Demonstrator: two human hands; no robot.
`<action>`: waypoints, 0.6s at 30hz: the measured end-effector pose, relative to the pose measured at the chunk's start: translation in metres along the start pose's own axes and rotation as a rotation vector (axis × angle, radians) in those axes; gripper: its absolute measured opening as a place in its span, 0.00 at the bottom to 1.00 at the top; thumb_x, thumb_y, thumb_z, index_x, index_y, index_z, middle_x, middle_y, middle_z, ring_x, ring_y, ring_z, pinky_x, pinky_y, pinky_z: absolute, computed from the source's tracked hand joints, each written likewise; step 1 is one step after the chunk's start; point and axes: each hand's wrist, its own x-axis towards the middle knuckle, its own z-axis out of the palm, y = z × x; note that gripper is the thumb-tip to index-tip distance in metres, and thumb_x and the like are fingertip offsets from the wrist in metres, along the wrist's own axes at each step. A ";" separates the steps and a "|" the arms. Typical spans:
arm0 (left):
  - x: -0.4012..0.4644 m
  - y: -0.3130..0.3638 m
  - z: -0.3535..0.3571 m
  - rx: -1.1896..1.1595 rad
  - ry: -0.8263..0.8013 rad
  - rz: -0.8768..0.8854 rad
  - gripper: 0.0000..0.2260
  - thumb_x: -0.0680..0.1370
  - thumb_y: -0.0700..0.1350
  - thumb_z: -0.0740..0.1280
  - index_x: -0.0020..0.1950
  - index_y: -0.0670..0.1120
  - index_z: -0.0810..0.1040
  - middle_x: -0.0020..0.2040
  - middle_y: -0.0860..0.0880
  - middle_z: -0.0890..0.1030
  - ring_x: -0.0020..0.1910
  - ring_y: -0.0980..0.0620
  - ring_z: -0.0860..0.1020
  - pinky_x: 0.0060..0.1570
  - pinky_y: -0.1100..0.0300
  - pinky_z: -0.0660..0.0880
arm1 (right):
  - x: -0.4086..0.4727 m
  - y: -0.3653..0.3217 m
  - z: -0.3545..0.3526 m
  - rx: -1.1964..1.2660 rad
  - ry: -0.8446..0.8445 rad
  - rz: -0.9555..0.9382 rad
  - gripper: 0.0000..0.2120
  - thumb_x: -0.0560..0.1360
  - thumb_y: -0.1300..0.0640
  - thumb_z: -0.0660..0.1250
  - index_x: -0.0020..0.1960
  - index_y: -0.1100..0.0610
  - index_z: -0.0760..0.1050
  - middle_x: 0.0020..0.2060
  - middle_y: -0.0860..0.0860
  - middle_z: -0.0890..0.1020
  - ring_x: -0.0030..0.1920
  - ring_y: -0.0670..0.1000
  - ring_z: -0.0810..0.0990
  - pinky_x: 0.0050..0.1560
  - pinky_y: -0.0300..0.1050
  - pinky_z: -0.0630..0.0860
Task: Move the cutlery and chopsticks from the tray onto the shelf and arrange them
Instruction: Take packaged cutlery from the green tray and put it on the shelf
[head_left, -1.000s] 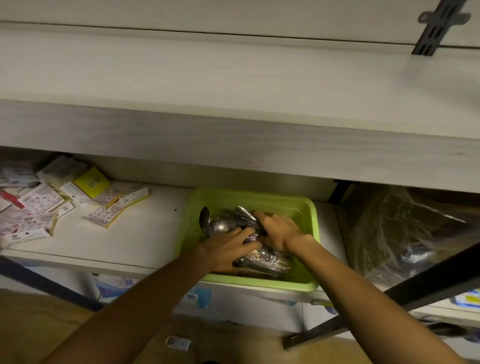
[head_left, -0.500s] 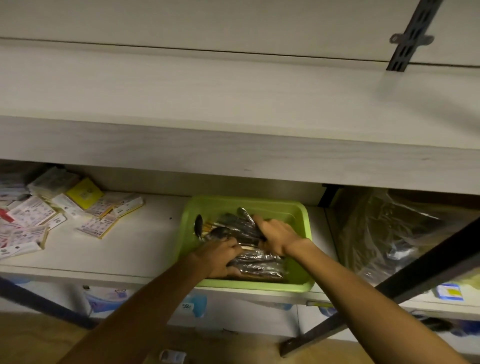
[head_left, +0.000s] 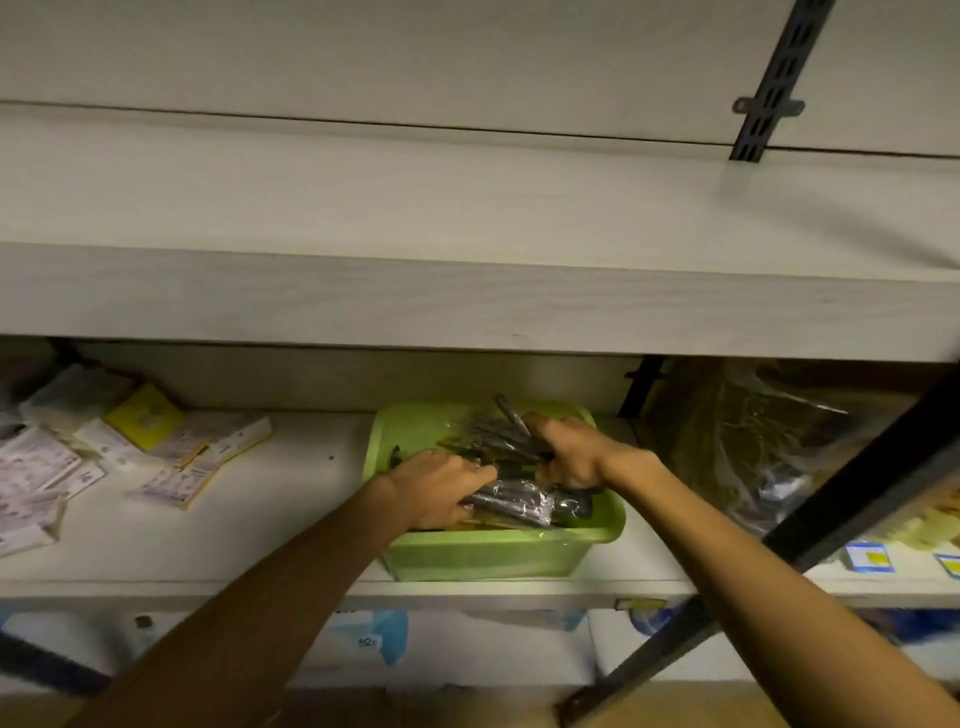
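A pale wooden upper shelf (head_left: 467, 208) runs wide across the view, its thick front edge overhanging the lower shelf (head_left: 291, 525) and leaving a low gap above it; a dark metal strut (head_left: 779, 561) slants across the right side. On the lower shelf, near its front edge, sits a lime-green plastic tray (head_left: 498, 556) holding a pile of plastic-wrapped metal cutlery (head_left: 514, 499) and what seem to be chopsticks beneath. Both hands are inside the tray; the left hand (head_left: 436, 486) curls over the bundle; the right hand (head_left: 571, 454) grips a fistful of handles. Paper packets (head_left: 171, 447) lie scattered to the left; a crumpled clear plastic bag (head_left: 753, 447) fills the right.
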 end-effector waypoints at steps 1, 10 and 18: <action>-0.001 0.000 -0.004 0.011 -0.002 0.023 0.18 0.79 0.49 0.63 0.67 0.47 0.65 0.60 0.44 0.77 0.56 0.43 0.77 0.49 0.52 0.71 | -0.002 0.001 -0.003 0.029 -0.019 0.038 0.27 0.71 0.58 0.70 0.68 0.52 0.66 0.59 0.57 0.77 0.58 0.57 0.77 0.58 0.50 0.75; -0.015 -0.009 -0.016 0.122 -0.008 0.164 0.17 0.80 0.50 0.58 0.67 0.46 0.64 0.58 0.41 0.79 0.53 0.40 0.78 0.45 0.53 0.69 | -0.026 -0.009 0.000 0.147 -0.073 0.233 0.24 0.74 0.56 0.71 0.68 0.53 0.68 0.63 0.54 0.76 0.60 0.55 0.77 0.58 0.46 0.75; -0.040 -0.034 -0.025 0.188 0.054 0.155 0.16 0.80 0.48 0.58 0.67 0.46 0.64 0.56 0.42 0.79 0.51 0.41 0.78 0.42 0.54 0.65 | -0.067 -0.022 0.002 0.251 0.211 0.294 0.27 0.72 0.57 0.72 0.69 0.55 0.67 0.60 0.57 0.77 0.60 0.58 0.76 0.61 0.55 0.74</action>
